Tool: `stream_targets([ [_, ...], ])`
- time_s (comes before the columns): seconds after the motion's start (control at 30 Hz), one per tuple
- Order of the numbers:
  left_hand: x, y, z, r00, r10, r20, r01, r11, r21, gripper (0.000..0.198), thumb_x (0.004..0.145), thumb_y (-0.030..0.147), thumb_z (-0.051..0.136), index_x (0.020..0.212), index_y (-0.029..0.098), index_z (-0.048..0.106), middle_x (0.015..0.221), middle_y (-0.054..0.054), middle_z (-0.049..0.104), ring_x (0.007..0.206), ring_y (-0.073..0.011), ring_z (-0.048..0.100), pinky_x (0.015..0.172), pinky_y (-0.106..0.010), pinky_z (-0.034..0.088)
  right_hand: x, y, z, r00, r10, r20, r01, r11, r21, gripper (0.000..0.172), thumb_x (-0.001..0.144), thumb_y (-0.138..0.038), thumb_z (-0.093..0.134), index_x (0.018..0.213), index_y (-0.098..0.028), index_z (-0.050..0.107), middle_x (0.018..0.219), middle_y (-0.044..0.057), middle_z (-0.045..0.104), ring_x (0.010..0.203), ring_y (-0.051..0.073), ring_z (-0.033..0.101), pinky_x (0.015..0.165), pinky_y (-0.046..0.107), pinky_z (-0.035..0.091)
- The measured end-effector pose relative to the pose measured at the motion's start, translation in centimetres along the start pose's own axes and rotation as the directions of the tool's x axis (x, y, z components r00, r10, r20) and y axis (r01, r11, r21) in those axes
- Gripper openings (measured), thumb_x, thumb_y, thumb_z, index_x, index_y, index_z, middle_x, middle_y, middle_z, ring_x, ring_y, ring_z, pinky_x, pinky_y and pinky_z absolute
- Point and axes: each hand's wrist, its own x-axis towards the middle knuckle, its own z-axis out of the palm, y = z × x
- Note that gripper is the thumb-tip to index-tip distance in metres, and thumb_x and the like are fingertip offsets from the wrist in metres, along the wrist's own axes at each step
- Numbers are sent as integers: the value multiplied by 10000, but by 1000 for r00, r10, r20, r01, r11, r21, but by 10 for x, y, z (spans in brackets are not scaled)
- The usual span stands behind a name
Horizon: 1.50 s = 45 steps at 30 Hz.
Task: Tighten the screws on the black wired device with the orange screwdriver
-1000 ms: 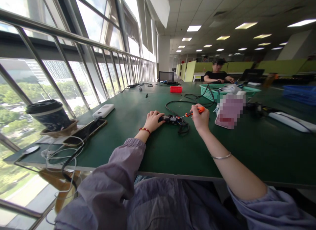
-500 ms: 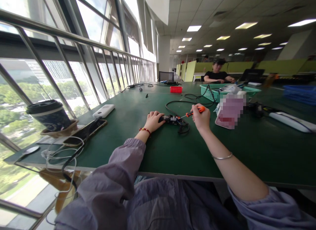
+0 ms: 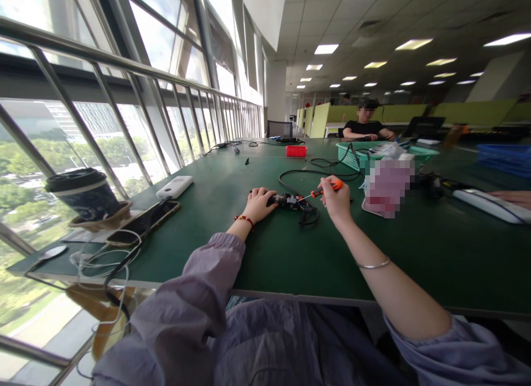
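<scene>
On the green table (image 3: 290,248) lies a small black electronic part (image 3: 288,200) with a black cable (image 3: 298,176) looping away from it. My left hand (image 3: 259,203) is closed over its left end, holding it down. My right hand (image 3: 337,199) grips an orange-handled screwdriver (image 3: 326,189), whose thin tip points left and down onto the part.
A dark coffee cup (image 3: 85,195), a phone (image 3: 143,223), a white power bank (image 3: 174,186) and white cables lie at the left edge by the window railing. A red box (image 3: 296,150), a green basket (image 3: 352,151) and a seated person (image 3: 367,126) are farther back.
Both hands stay on the part and the screwdriver, almost unmoved. The view has shifted slightly.
</scene>
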Motion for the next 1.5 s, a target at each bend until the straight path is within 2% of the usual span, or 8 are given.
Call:
stream_targets([
  [0.27,1,-1,2,1000,-6,2,7,1000,-8,428,855,427,515,1258,284,528,1208,-67,508,1166,-292,376,988,-447,353,2,-4,0,1000,-3,9,2,994,108,282,655,-354,623,861,-228,478,688,-38,524,546,122,490,542,262,406],
  [0.43,2,-1,3,1000,-11,6,11,1000,-19,428,853,432,512,1257,293,526,1202,-63,507,1169,-288,373,992,-448,353,0,-8,-2,997,79,-26,-81,995,-57,293,698,-495,606,688,-208,543,582,-19,522,558,147,502,574,279,386],
  [0.57,2,-1,3,1000,-8,11,8,1000,-22,430,855,428,507,1260,285,524,1209,-65,504,1169,-290,369,998,-452,350,-2,-9,-1,999,-36,23,37,999,-32,145,701,-339,580,744,-202,553,674,-7,562,627,148,529,644,286,412],
  [0.73,1,0,2,1000,-9,15,9,1000,-27,421,855,426,506,1255,295,523,1206,-67,501,1173,-290,367,995,-453,350,-3,-4,0,992,-126,1,126,992,10,348,650,-280,602,962,-223,459,743,-28,553,658,139,530,626,272,411],
  [0.9,1,-1,1,1000,-11,16,12,999,-32,410,853,424,510,1247,312,521,1205,-64,500,1173,-288,363,996,-456,345,-4,-6,-1,997,-35,70,38,998,-42,283,708,-405,603,906,-223,512,508,-81,436,477,122,449,528,252,356],
  [1.17,0,1,-1,999,-22,24,22,1000,-22,416,857,429,506,1250,295,521,1218,-63,500,1171,-288,364,983,-444,358,-5,-10,3,1000,-21,17,22,999,-41,155,701,-342,585,771,-205,567,648,-24,536,569,127,482,628,275,405],
  [1.33,1,0,0,1000,-16,17,16,1000,-24,421,854,423,511,1252,286,523,1222,-68,499,1174,-291,362,988,-449,355,-2,-6,2,999,-45,5,44,997,65,442,628,-285,635,1030,-214,463,721,-47,507,596,122,492,587,255,411],
  [1.5,1,0,0,1000,-15,22,15,1000,-22,421,855,429,508,1252,292,521,1215,-70,500,1174,-293,364,984,-453,356,-2,-11,-2,996,11,-84,-18,997,-81,223,687,-401,615,776,-209,545,616,-30,514,588,143,496,612,278,398],
])
